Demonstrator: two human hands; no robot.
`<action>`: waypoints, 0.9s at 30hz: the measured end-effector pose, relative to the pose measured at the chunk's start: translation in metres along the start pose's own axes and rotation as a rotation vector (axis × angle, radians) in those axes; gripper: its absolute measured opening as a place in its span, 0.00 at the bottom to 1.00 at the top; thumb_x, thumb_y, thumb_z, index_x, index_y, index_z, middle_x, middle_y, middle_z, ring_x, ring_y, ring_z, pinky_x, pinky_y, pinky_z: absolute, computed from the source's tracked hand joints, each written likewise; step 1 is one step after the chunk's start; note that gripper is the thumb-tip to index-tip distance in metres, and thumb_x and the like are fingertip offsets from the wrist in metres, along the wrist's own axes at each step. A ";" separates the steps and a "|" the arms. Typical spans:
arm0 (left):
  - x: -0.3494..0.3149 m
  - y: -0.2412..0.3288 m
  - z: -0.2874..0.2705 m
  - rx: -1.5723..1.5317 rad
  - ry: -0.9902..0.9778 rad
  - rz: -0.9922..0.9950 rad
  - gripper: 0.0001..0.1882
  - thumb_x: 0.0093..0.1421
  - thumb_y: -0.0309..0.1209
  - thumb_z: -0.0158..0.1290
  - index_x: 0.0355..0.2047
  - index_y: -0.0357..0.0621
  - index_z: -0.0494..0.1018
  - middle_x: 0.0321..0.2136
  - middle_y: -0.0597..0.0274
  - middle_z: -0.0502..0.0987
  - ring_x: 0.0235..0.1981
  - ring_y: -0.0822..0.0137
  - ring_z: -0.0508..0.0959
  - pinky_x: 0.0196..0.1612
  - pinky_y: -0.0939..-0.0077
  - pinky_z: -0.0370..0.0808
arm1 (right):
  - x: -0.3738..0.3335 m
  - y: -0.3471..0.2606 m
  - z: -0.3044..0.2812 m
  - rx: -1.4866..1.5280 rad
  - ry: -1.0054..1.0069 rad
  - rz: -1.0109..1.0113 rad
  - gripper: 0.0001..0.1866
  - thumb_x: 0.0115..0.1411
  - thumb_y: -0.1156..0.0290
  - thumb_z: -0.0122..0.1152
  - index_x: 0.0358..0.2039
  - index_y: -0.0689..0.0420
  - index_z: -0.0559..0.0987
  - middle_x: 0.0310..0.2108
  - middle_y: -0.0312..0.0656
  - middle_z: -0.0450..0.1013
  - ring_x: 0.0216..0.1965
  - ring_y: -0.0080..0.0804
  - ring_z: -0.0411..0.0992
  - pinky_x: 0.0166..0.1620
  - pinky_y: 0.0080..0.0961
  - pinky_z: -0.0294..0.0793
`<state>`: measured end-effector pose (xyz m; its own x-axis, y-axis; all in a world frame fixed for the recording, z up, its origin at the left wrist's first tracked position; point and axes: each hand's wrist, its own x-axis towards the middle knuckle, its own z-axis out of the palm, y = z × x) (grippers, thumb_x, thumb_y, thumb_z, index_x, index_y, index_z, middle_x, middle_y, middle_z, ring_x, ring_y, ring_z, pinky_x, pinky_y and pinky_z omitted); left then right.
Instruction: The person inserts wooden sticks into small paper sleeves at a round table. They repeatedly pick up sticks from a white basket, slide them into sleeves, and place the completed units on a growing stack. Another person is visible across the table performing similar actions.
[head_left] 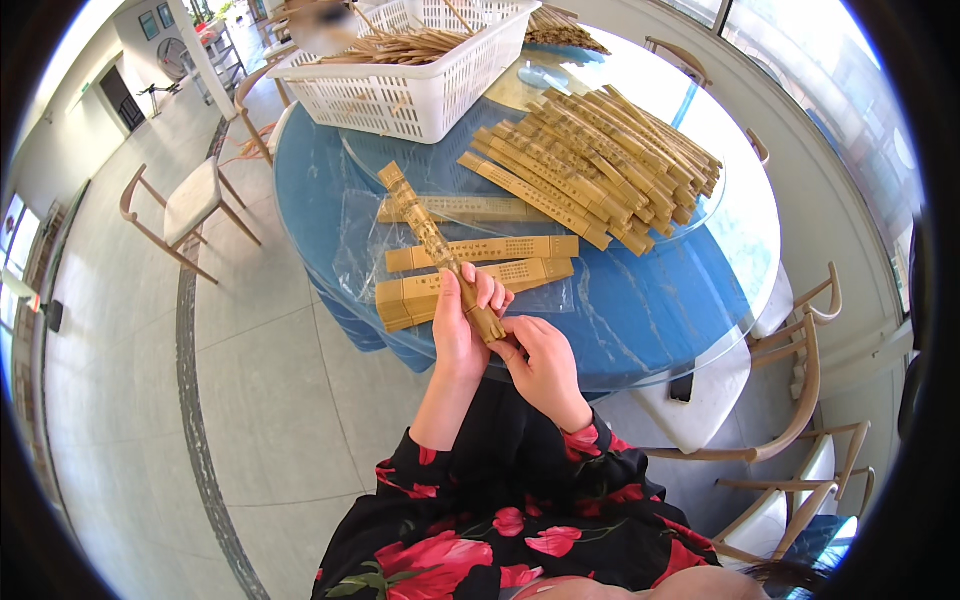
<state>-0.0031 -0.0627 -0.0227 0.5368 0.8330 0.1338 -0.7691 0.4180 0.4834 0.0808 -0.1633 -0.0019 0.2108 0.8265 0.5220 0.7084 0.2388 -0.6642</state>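
Observation:
My left hand (463, 318) wraps round the lower part of a long, narrow gold-brown printed packet (425, 228), which slants up and to the left over the table. At its near end, the fingertips of my right hand (538, 358) are closed on it. What fills the packet cannot be made out. Just beyond my hands lie flat gold-brown printed sleeves (480, 250) in small stacks on a clear plastic bag (358, 235). To their right, a large pile of similar long packets (610, 165) is heaped on the table.
A white slotted plastic basket (420, 105) with thin wooden sticks (395, 46) stands at the table's far left. The round table (640, 320) has a blue cover under glass. Wooden chairs (190, 200) stand around it. A dark phone (681, 388) rests on a white seat at right.

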 end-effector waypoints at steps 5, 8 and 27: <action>-0.002 0.001 0.000 0.006 -0.005 -0.013 0.18 0.78 0.51 0.35 0.39 0.53 0.62 0.23 0.73 0.60 0.29 0.73 0.64 0.48 0.70 0.71 | -0.002 -0.001 -0.005 0.067 -0.058 0.073 0.10 0.58 0.73 0.68 0.39 0.62 0.80 0.32 0.47 0.78 0.36 0.51 0.76 0.39 0.41 0.75; -0.002 0.001 0.002 0.035 0.001 0.008 0.18 0.78 0.49 0.34 0.38 0.52 0.61 0.22 0.72 0.60 0.27 0.71 0.64 0.46 0.68 0.70 | 0.000 -0.005 -0.005 0.071 -0.061 0.100 0.10 0.57 0.73 0.68 0.38 0.62 0.81 0.32 0.47 0.79 0.36 0.51 0.76 0.40 0.41 0.75; -0.008 -0.004 0.010 0.289 -0.055 0.119 0.16 0.79 0.43 0.33 0.38 0.49 0.62 0.19 0.72 0.61 0.23 0.74 0.64 0.44 0.67 0.75 | -0.002 -0.008 0.005 0.061 0.081 0.155 0.06 0.54 0.75 0.68 0.31 0.60 0.79 0.27 0.49 0.76 0.32 0.52 0.75 0.35 0.42 0.73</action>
<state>-0.0009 -0.0746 -0.0169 0.4729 0.8458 0.2469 -0.7018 0.1921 0.6860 0.0717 -0.1644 -0.0006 0.3692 0.8126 0.4509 0.6221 0.1444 -0.7695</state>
